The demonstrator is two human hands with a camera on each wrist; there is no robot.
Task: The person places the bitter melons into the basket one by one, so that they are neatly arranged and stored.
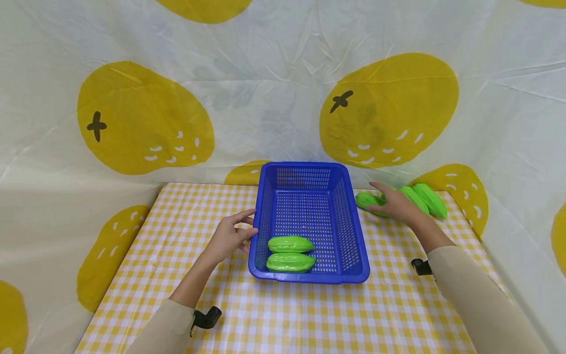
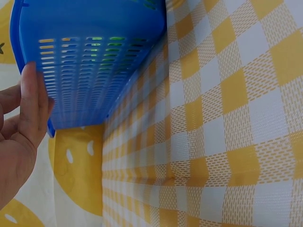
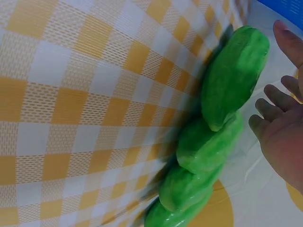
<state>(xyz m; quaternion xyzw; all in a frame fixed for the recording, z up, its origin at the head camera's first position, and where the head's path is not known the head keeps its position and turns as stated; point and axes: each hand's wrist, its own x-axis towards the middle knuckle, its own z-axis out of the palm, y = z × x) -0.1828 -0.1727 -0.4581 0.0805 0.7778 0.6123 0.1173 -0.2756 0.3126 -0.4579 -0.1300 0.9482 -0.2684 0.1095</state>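
A blue plastic basket stands in the middle of the table. Inside, at its near left corner, two bright green ridged gourds, like bitter melons, lie side by side. My left hand is at the basket's left side, its extended fingers resting against the rim and outer wall. To the right of the basket lies a row of several more such gourds. Over the leftmost one hovers my right hand, fingers spread; in the right wrist view a gap shows between its fingertips and that gourd.
A yellow-and-white checked cloth covers the table. Pale fabric printed with big yellow fruits hangs behind and at both sides, close to the table's edges. The gourd row lies near the back right edge.
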